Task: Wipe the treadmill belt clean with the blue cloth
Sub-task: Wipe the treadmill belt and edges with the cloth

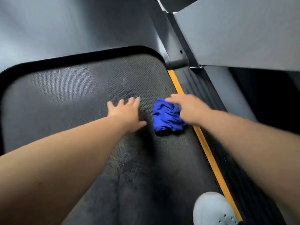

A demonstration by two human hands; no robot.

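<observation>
Dark, textured treadmill belt (78,98) fills the middle of the frame. The blue cloth (165,118) lies crumpled on it right of centre, near the yellow strip (208,153) along the belt's right edge. My right grip (190,109) is released, its fingers stretched over the cloth's right side and touching it. My left grip (125,114) is also released, fingers spread, just left of the cloth and apart from it. My pale shoe (212,210) stands on the belt at the lower right.
</observation>
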